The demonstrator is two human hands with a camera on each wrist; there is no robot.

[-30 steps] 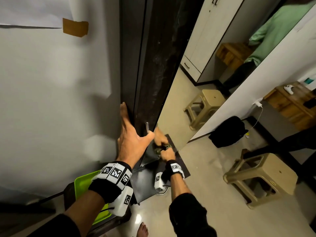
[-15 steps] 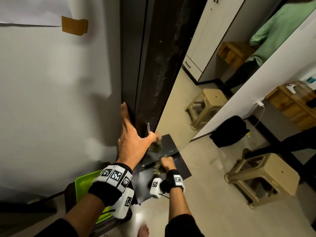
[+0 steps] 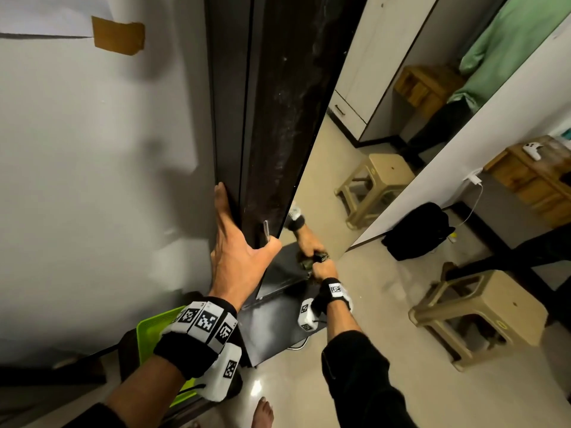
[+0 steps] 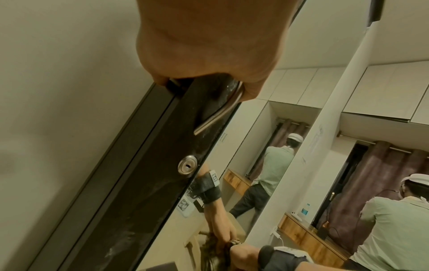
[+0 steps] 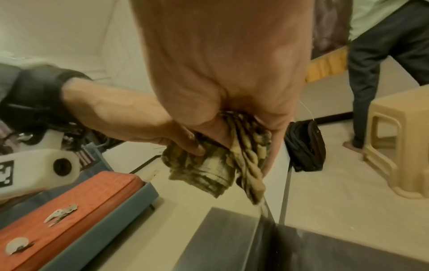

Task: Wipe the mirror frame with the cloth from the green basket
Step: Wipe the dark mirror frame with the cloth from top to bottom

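Pale tiled floor (image 3: 386, 307), glossy, with a light glare at 6 o'clock in the head view. Grey-white wall (image 3: 92, 180) fills the 9 o'clock side; a brown tape patch (image 3: 119, 35) sits at 11 o'clock.

Mirror frame (image 3: 278, 118): dark, dusty, streaked pale, running from 12 o'clock down to centre. A metal handle (image 4: 218, 115) and a round keyhole (image 4: 187, 166) sit on it. Mirror glass (image 3: 370, 134) lies just right of the frame and reflects cupboards and a stool.

Left hand (image 3: 238, 257): fingers straight along the frame's outer edge, thumb spread against the handle, bracing the frame.

Right hand (image 3: 323, 268): fingers curled around the cloth (image 5: 223, 157), a mottled tan-and-dark rag bunched in the fist, held at the mirror's lower edge, where the glass meets the dark base panel (image 3: 278, 322).

Green basket (image 3: 154, 332): on the floor at 7 o'clock, partly hidden behind the left wrist.

Room: beige plastic stool (image 3: 475, 313) at 4 o'clock, black bag (image 3: 417, 230) against the white partition at 3 o'clock, wooden unit (image 3: 531, 177) beyond at 2 o'clock. A second person in a green shirt (image 4: 394, 229) stands with back turned.
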